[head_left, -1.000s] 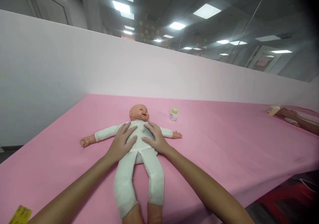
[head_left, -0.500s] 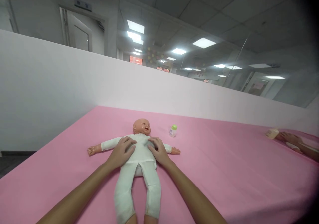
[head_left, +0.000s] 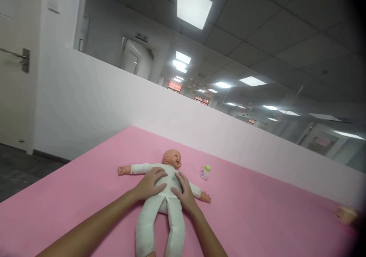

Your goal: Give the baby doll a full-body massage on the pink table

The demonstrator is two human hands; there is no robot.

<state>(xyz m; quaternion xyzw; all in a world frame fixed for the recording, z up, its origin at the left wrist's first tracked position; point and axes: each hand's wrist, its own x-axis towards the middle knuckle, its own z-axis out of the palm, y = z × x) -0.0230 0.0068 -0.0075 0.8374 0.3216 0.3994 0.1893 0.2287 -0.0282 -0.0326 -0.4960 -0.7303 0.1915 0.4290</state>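
Note:
A baby doll (head_left: 160,221) in a white suit lies on its back on the pink table cover (head_left: 251,211), arms spread, head pointing away from me. My left hand (head_left: 151,184) rests flat on the left side of its chest with fingers spread. On the right side of the chest lies my right hand (head_left: 184,193), also flat. Neither hand grips anything. A small white bottle with a green cap (head_left: 205,172) stands beyond the doll's right-side arm, apart from both hands.
A white partition wall (head_left: 114,101) runs along the far edge of the pink cover. A door with a metal handle (head_left: 17,59) is at far left, above dark floor. A pale object (head_left: 345,213) sits at the far right edge, blurred.
The view has tilted up and swung left, showing more ceiling and the door. My hands stay pressed on the doll's chest. The other person's hand at the right is out of sight.

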